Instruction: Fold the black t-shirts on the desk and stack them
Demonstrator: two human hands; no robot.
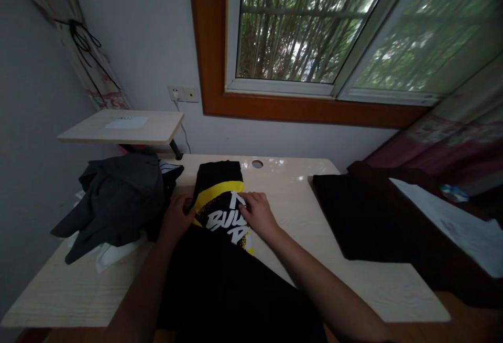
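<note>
A black printed shirt (220, 201), folded into a narrow strip, lies on the pale wooden desk (288, 196) in front of me. A yellow band and white lettering run across it. My left hand (179, 216) has its fingers curled around the left edge of the cloth, thumb toward the print. At the right edge, my right hand (259, 212) pinches the cloth beside the lettering, its fingertips partly hidden. Black fabric covers the near end of the shirt; I cannot tell where the shirt stops and my own clothing begins.
A heap of dark grey clothes (121, 196) with white pieces underneath sits left of my left hand. Behind it stands a small raised shelf (157, 122) bearing a paper. A flat black item (353, 217) lies on the right side. The window (298, 28) is beyond the desk.
</note>
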